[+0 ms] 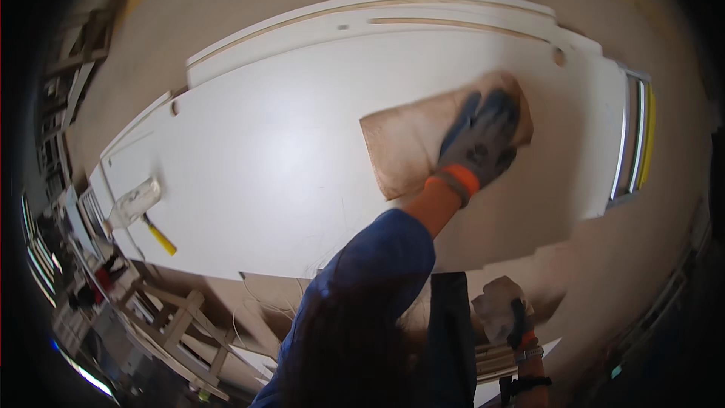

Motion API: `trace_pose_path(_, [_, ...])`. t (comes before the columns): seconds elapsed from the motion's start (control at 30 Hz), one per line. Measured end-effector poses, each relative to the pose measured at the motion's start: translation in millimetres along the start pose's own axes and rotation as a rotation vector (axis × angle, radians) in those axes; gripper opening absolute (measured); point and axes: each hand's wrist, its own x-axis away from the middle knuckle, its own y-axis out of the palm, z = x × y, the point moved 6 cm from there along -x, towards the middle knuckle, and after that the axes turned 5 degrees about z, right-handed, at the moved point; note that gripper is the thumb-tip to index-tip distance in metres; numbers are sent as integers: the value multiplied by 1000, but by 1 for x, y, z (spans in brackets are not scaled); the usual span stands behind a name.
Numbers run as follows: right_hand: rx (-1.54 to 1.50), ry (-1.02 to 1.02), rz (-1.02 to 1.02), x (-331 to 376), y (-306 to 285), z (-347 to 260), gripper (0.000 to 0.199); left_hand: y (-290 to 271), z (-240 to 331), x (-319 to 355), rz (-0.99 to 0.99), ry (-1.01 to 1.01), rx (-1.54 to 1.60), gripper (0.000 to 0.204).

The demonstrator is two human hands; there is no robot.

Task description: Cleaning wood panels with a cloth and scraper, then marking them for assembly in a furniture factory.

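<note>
A brown cloth [404,143] lies spread out on a large white panel [264,143]. My left hand [483,136], in a grey and dark blue glove with an orange cuff, rests palm down on the right part of this cloth, fingers stretched out. It is slightly blurred. Low on the right, off the panel's near edge, my right hand [519,321] is closed on a bunched beige cloth [500,306]. That hand wears a dark-fingered glove and has bands at the wrist.
More white boards [453,11] with slots lie under the panel's far side. On its left end rests a whitish cylindrical thing [136,202] beside a yellow handle [161,240]. Metal frames with a yellow edge [647,136] stand at the right end. Wooden trestles [181,317] are at lower left.
</note>
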Motion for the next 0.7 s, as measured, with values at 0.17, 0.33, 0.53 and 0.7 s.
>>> trace_pose_path(0.17, [29, -184, 47, -4, -85, 2, 46, 25, 30, 14, -94, -62, -114, 72])
trace_pose_path(0.33, [-476, 74, 84, -36, -132, 99, 49, -16, -53, -40, 146, -606, -605, 72])
trace_pose_path(0.53, [-534, 96, 131, -32, -144, 162, 50, 75, 71, -175, 306, -152, -474, 71])
trace_pose_path(0.7, [-600, 173, 141, -25, -136, 157, 50, 137, 226, -105, -22, 272, -504, 69])
